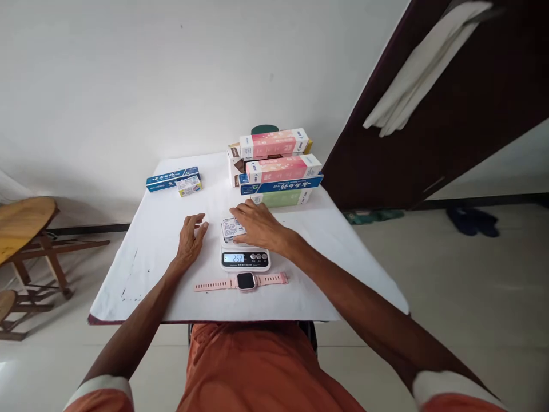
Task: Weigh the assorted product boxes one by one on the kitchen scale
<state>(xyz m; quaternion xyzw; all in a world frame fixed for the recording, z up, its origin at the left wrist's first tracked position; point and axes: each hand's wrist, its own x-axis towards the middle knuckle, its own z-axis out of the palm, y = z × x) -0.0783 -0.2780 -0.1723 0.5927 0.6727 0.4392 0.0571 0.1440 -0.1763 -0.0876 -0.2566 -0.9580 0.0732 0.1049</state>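
Note:
A small white kitchen scale (pixel 245 258) with a lit display stands in the middle of the white table (pixel 150 229). A small white printed box (pixel 230 227) lies on its platform. My right hand (pixel 257 225) rests over the box, fingers laid on it. My left hand (pixel 191 237) lies flat on the table just left of the scale, fingers apart, holding nothing. A pink smartwatch (pixel 245 281) lies stretched out in front of the scale.
A stack of pink, blue and green boxes (pixel 278 169) stands at the table's far side. A blue box (pixel 171 179) and a small packet (pixel 189 185) lie far left. A wooden folding table (pixel 26 223) is at left, a dark door (pixel 450 114) at right.

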